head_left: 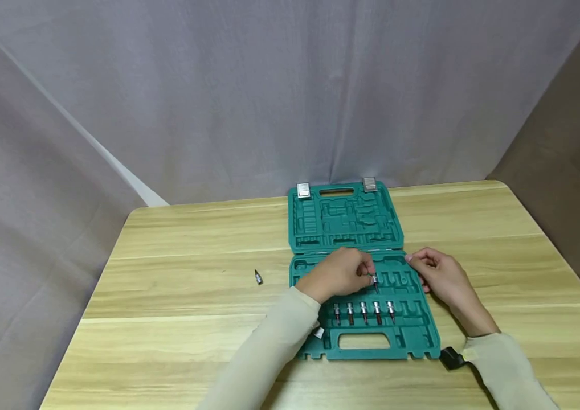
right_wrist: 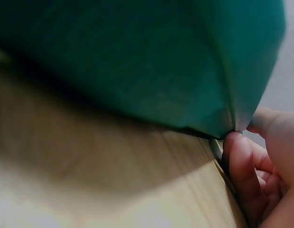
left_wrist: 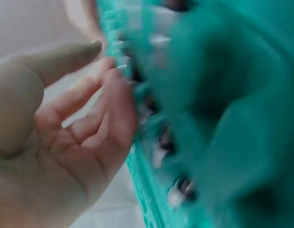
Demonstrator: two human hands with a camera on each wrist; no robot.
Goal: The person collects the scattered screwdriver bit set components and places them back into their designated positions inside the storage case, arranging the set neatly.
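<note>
My left hand (head_left: 338, 274) is over the lower half of the open green tool case (head_left: 413, 330), and its fingertips pinch a small metal bit (head_left: 375, 279) above the moulded slots. At 6 o'clock from this bit, five bits (head_left: 363, 312) stand in one row inside the case. My right hand (head_left: 441, 273) rests at the case's right edge, at 3 o'clock, with curled fingers touching the corner near the hinge. One loose bit (head_left: 258, 277) lies on the wooden table (head_left: 177, 296), at 9 o'clock from the case, well apart.
</note>
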